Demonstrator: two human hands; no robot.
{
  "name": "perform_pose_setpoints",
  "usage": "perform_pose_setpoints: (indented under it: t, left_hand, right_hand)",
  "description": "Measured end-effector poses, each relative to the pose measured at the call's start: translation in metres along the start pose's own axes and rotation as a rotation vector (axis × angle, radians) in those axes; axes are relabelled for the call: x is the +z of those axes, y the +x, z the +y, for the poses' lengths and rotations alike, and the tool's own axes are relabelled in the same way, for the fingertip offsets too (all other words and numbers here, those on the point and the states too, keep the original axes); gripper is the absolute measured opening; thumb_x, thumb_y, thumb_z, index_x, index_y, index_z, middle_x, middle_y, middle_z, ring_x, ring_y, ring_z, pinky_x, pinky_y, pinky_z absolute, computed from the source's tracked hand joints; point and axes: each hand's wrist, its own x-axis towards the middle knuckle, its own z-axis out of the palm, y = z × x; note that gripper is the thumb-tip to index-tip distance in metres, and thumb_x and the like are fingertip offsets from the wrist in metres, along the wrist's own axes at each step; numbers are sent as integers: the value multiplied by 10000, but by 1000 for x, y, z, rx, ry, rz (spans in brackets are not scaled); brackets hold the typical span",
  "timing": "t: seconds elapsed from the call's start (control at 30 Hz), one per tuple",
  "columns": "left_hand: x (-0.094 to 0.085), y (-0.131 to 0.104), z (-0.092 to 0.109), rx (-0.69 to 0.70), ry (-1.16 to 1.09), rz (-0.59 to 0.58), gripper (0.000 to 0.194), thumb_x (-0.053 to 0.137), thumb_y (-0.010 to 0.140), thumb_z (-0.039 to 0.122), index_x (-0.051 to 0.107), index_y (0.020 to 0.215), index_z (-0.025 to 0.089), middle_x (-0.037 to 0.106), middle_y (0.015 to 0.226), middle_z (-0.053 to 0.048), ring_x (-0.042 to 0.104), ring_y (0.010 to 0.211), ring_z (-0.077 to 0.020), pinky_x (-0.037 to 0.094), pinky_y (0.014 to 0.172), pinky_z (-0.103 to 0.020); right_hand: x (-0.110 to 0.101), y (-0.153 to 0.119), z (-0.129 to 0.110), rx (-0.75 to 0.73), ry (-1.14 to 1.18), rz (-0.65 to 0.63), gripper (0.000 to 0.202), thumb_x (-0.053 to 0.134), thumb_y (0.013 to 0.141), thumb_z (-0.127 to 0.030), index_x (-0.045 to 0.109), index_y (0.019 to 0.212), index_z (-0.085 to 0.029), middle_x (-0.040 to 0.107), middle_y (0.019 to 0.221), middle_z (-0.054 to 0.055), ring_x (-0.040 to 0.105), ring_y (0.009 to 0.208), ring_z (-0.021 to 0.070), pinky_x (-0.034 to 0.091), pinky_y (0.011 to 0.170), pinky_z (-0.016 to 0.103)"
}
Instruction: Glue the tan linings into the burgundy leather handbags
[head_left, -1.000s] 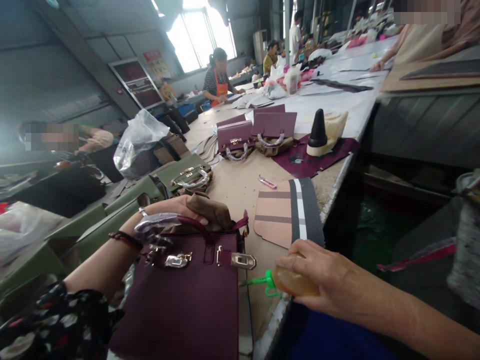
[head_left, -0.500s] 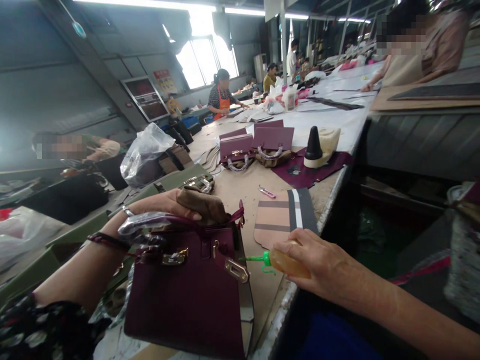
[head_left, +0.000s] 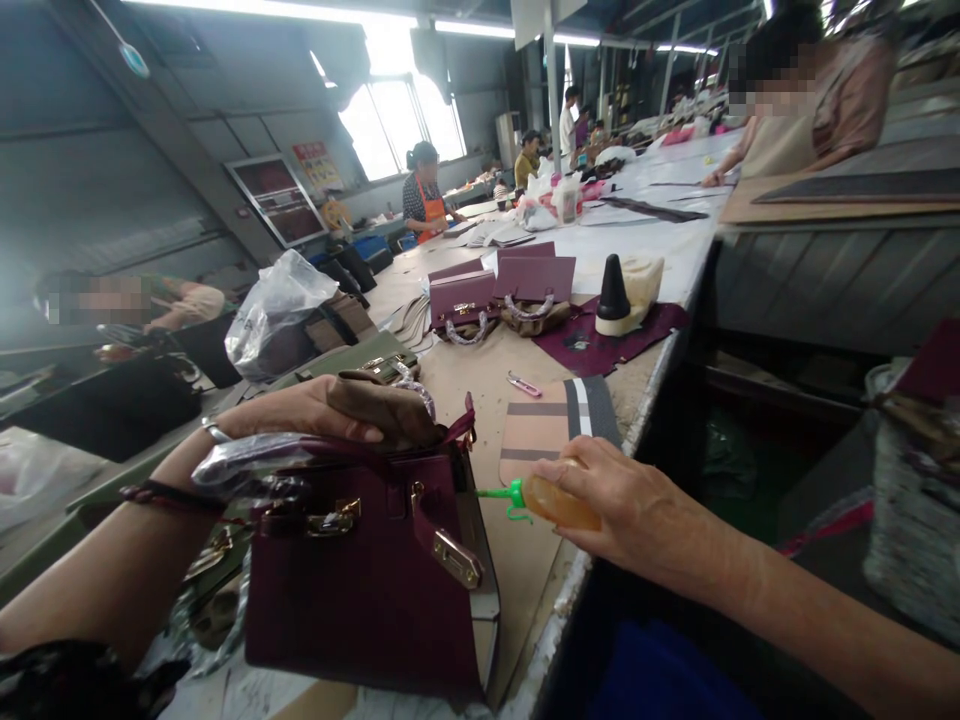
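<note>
A dark purple handbag point(head_left: 360, 600) with gold fittings and plastic-wrapped handles stands upright at the table's near edge. My left hand point(head_left: 322, 412) is closed on the brown lining point(head_left: 390, 410) that bulges from the bag's top; some of its fingers are hidden. Wrapped round a squeeze bottle of amber liquid point(head_left: 566, 502) is my right hand point(head_left: 637, 510). The bottle's green nozzle point(head_left: 499, 492) points left, with its tip at the bag's open right side edge; whether it touches cannot be made out. A strap with a metal plate point(head_left: 454, 555) hangs over the bag's front.
Behind the bag lie a striped panel point(head_left: 551, 430) and a pink-handled small tool point(head_left: 525, 385). Farther back are mauve bags point(head_left: 461, 300), a purple leather piece point(head_left: 562, 340) and a black cone-topped container point(head_left: 613, 290). Green bags point(head_left: 352, 370) lie left. Other people work around the table.
The view has shifted slightly, so most things sit farther left. The strap with the metal plate hangs at a lower slant. Both hands keep their holds, the nozzle still at the bag's side.
</note>
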Motion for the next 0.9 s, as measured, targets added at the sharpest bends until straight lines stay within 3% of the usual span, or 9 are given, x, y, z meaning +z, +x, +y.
perform_pose_setpoints:
  t: [0.23, 0.43, 0.7, 0.9]
  left_hand:
    - [4, -8, 5, 4, 96, 60, 387, 692, 751, 136, 614, 1130, 155, 672, 1085, -22, 615, 998, -177, 464, 889, -227]
    - [11, -16, 10, -28, 186, 110, 393, 706, 757, 199, 611, 1136, 158, 662, 1106, -38, 621, 998, -187, 478, 866, -210]
    - [25, -23, 19, -83, 116, 114, 386, 709, 755, 230, 622, 1125, 163, 652, 1125, -64, 601, 1039, -226, 491, 892, -274]
    - [30, -25, 15, -61, 56, 140, 347, 720, 742, 196, 648, 1082, 197, 672, 1082, -31, 629, 983, -192, 509, 846, -232]
  right_hand:
    - [10, -12, -5, 41, 48, -158, 421, 653, 746, -142, 552, 1140, -250, 519, 994, 51, 541, 925, 199, 517, 782, 325]
    - [23, -22, -8, 83, 85, -243, 508, 664, 683, -80, 545, 1146, -252, 513, 1003, 44, 519, 951, 211, 509, 792, 342]
    - [30, -33, -11, 100, 108, -312, 493, 728, 684, -162, 553, 1138, -244, 522, 1025, 60, 528, 946, 224, 509, 807, 363]
    - [16, -30, -13, 47, 121, -208, 518, 688, 702, -112, 526, 1171, -258, 517, 1016, 43, 525, 941, 206, 505, 812, 344]
